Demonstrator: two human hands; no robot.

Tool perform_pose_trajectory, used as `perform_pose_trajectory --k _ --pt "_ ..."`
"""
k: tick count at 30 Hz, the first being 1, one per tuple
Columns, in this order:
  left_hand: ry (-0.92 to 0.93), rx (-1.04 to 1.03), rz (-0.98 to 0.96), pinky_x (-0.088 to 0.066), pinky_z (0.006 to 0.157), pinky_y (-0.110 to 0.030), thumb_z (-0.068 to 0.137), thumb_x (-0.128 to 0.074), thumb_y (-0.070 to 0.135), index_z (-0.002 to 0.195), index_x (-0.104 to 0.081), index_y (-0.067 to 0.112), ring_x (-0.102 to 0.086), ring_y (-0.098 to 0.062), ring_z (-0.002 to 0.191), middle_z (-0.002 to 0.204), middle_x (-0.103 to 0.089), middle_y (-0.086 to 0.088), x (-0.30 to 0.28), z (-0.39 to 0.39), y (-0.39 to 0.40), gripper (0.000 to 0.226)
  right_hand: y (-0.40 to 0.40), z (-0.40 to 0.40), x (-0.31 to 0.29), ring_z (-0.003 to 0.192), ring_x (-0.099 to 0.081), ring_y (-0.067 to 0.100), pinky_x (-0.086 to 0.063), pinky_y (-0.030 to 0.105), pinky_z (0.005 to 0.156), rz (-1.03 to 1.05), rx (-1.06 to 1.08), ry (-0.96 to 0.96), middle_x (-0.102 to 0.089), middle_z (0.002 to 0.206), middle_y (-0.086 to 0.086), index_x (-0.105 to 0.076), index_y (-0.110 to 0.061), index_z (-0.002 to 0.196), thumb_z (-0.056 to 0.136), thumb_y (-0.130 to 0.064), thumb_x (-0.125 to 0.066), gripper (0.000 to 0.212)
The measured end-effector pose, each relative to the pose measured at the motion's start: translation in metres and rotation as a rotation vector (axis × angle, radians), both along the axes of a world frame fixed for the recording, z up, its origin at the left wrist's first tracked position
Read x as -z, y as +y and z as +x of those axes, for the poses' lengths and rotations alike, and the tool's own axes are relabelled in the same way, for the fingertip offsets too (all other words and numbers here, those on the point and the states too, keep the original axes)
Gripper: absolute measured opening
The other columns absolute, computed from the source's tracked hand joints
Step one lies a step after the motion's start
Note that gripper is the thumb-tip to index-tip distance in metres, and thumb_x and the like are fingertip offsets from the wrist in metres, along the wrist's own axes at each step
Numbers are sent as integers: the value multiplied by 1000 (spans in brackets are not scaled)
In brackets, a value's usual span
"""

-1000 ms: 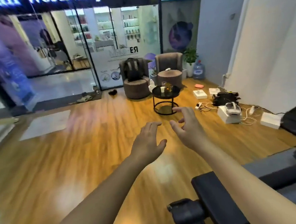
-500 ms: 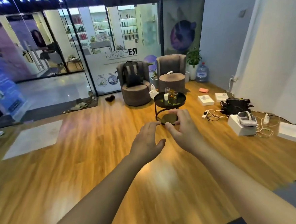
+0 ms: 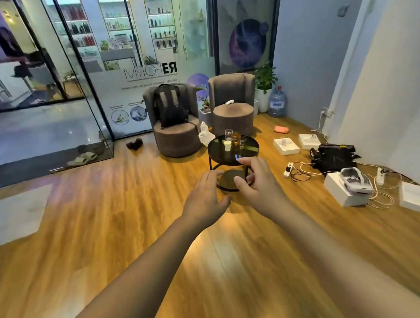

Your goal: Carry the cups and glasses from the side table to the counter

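I see a wooden floor (image 3: 110, 240) filling most of my view, with a glass wall (image 3: 98, 67) across the far side from ten to twelve o'clock. Two brown armchairs (image 3: 176, 134) stand at twelve o'clock, a black backpack (image 3: 170, 107) upright on the seat of the left one. Just in front of them sits the round black side table (image 3: 249, 147), its lower shelf partly hidden behind my fingers. At two o'clock, white boxes (image 3: 343, 191) and tangled cables (image 3: 304, 172) lie along the wall, with a water bottle (image 3: 277, 102) in the corner beyond.

My left hand (image 3: 206, 198) is stretched forward, palm down, fingers relaxed and holding nothing. My right hand (image 3: 258, 182) is beside it, fingers loosely bent, also holding nothing; both hover well short of the table.

On the tabletop stand the glasses (image 3: 236, 139), clustered toward the back, with a small white cup (image 3: 227, 146) just left of them. I count perhaps three glasses, though at this distance I can't be sure.
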State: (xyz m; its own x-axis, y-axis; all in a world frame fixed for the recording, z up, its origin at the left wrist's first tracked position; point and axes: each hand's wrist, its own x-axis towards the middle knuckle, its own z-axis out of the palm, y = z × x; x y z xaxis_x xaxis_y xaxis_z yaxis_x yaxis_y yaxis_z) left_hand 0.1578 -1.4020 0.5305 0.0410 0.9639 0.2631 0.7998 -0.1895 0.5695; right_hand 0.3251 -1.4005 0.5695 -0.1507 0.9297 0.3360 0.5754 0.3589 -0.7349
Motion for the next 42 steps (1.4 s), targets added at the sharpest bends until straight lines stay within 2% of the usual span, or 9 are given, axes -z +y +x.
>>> perform_pose_trajectory --k 5,8,15,21,25,28,33,39,42 --pt "-5 43 -41 -41 96 -23 92 -72 35 148 -37 29 -45 -12 133 146 -45 8 10 -42 133 66 131 -39 15 104 -58 12 -57 30 80 -39 28 25 -43 130 -8 -46 -30 137 97 -35 -60 43" --pt "16 67 -77 -37 94 -21 92 -72 35 149 -36 28 -45 -13 135 148 -44 7 5 -62 216 68 206 -58 16 105 -57 10 -58 27 79 -68 30 8 -41 127 -14 -43 -35 137 97 -40 -59 43" --pt "16 100 -102 -40 87 -20 90 -74 36 147 -35 32 -49 -12 131 145 -47 9 11 -82 375 68 349 -76 23 109 -57 12 -48 15 69 -116 109 32 -41 141 -9 -42 -36 138 98 -38 -59 44" --pt "-23 119 -167 -42 86 -17 88 -77 32 146 -37 32 -51 -12 129 142 -50 9 42 -74 516 70 483 -68 57 110 -57 14 -54 18 72 -198 126 13 -40 140 -7 -41 -34 138 97 -35 -61 45" --pt "-57 131 -219 -54 95 -29 90 -76 29 146 -37 31 -51 -13 127 141 -50 7 61 -68 608 69 584 -59 75 108 -58 13 -51 16 70 -231 133 17 -42 136 -7 -42 -33 138 96 -35 -62 46" --pt "-60 118 -297 -55 98 -34 89 -76 28 147 -36 31 -52 -14 128 143 -50 6 70 -65 680 70 659 -51 83 107 -57 12 -49 16 70 -280 114 27 -41 136 -8 -42 -33 138 96 -35 -62 47" --pt "-164 53 -392 -52 89 -27 89 -77 27 150 -30 32 -54 -18 129 149 -46 4 96 -64 785 76 763 -40 103 106 -56 9 -45 16 70 -357 112 -1 -41 136 -11 -40 -37 139 95 -40 -63 49" --pt "-191 5 -516 -54 102 -40 88 -79 24 151 -28 32 -51 -22 135 154 -43 0 147 -65 879 81 857 -35 144 111 -57 13 -51 27 82 -458 107 -14 -42 144 -9 -40 -37 141 94 -39 -65 53" --pt "-199 -7 -573 -55 101 -43 88 -79 23 149 -30 31 -53 -22 133 153 -44 -1 175 -64 927 78 902 -36 170 112 -58 16 -48 24 80 -523 126 -7 -44 145 -6 -40 -33 142 93 -36 -67 56"
